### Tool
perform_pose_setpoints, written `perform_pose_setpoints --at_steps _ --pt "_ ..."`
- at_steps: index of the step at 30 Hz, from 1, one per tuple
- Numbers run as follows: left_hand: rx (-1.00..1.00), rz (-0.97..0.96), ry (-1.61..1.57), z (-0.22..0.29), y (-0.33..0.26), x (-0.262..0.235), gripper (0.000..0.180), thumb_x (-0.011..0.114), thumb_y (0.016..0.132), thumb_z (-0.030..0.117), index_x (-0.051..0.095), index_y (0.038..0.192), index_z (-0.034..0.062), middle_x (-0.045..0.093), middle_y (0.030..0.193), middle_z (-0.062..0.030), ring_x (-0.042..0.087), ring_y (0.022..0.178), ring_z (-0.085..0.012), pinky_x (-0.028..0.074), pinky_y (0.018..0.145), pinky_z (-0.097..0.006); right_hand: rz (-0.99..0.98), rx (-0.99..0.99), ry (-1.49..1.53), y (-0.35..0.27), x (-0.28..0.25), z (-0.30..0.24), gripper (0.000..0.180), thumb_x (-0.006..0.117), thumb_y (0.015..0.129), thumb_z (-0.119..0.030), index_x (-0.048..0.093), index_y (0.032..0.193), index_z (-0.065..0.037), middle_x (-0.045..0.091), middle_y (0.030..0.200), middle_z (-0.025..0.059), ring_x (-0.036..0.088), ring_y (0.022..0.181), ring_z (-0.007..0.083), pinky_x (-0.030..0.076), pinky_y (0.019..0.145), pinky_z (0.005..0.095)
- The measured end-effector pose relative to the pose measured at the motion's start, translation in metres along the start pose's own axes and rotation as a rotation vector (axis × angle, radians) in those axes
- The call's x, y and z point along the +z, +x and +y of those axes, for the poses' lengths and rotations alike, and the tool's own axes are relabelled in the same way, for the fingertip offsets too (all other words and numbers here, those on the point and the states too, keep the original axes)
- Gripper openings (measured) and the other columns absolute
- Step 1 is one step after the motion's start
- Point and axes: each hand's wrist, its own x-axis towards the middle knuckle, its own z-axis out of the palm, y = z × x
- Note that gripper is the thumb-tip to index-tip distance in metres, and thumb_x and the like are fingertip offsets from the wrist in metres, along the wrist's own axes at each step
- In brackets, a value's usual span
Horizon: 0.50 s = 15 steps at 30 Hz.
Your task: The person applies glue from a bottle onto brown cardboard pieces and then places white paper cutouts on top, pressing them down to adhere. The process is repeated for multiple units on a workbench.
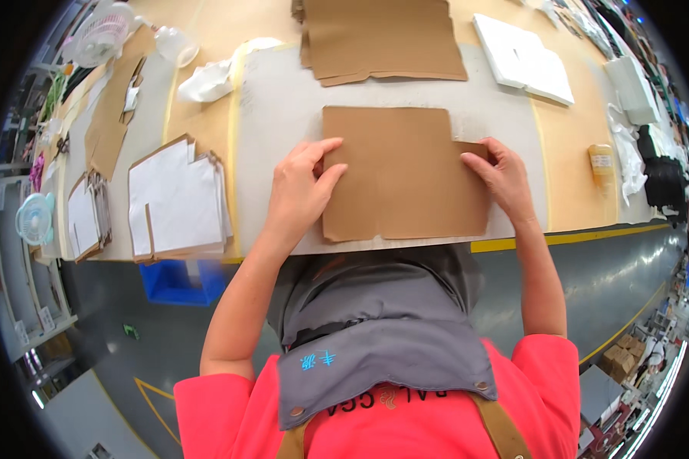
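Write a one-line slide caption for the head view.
Both hands, left and right, press a flat brown cardboard blank onto a grey mat.

A flat brown cardboard blank [402, 174], roughly rectangular with a notch cut at its upper right corner, is laid on the grey work mat [283, 107] at the table's near edge. Faint fold creases are seen across it, and its left and right edges are pinned down flat.
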Motion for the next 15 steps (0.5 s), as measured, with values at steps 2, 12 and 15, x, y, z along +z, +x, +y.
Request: perform_pose_setpoints --at_steps 2,12,15 --pt "-0.019 -0.02 0.032 0.002 -0.003 0.0 0.034 0.073 0.085 0.008 0.07 0.119 0.005 0.063 0.103 -0.0108 0.061 0.078 -0.0206 0.052 0.076 -0.034 0.056 -0.081 -0.136 -0.001 0.0 0.004 0.029 0.077 0.085 -0.023 0.067 0.106 -0.005 0.064 0.086 0.0056 0.058 0.067 0.0137 0.05 0.066 0.0294" --pt "0.544 -0.098 0.353 0.02 0.001 0.026 0.06 0.072 0.089 0.028 0.051 0.145 0.0197 0.044 0.15 -0.012 0.039 0.142 -0.0319 0.029 0.117 -0.051 0.717 -0.195 -0.929 0.032 -0.217 0.137 0.066 0.082 0.081 -0.037 0.055 0.13 -0.001 0.057 0.123 0.0149 0.055 0.109 0.0279 0.047 0.092 0.0401" --pt "0.618 -0.286 0.413 0.027 0.007 0.042 0.064 0.061 0.094 0.044 0.043 0.151 0.0215 0.033 0.16 -0.0106 0.028 0.148 -0.0307 0.017 0.122 -0.053 0.628 0.075 -0.649 0.037 -0.278 0.191 0.069 0.083 0.08 -0.04 0.055 0.129 0.0 0.059 0.125 0.0131 0.059 0.109 0.0248 0.048 0.092 0.0368"
